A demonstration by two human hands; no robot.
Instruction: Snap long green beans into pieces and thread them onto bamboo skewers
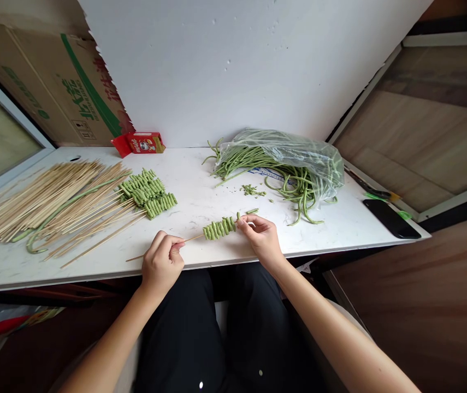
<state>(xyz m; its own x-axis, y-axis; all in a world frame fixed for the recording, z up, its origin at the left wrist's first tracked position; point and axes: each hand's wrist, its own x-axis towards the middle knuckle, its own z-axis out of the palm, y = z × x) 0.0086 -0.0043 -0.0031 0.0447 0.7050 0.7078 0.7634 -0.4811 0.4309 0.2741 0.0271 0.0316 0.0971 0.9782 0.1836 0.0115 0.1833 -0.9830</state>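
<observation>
My left hand (163,256) is closed around a thin wooden skewer (194,238), whose bare end sticks out to the left. Several short green bean pieces (219,228) are threaded side by side on its right part. At the skewer's tip, my right hand (261,234) pinches a bean piece (238,216) between thumb and fingertips. Just behind that hand, a loose bean piece (252,211) lies on the white table (200,191). To the left rests a stack of finished bean skewers (145,191), their bare sticks pointing left.
Many bare skewers (45,202) cover the table's left side, with a long bean (73,199) across them. A clear bag of long beans (282,158) lies at the back right, near bean scraps (253,190). A red box (147,143), phone (391,218) and scissors (368,185) are farther out.
</observation>
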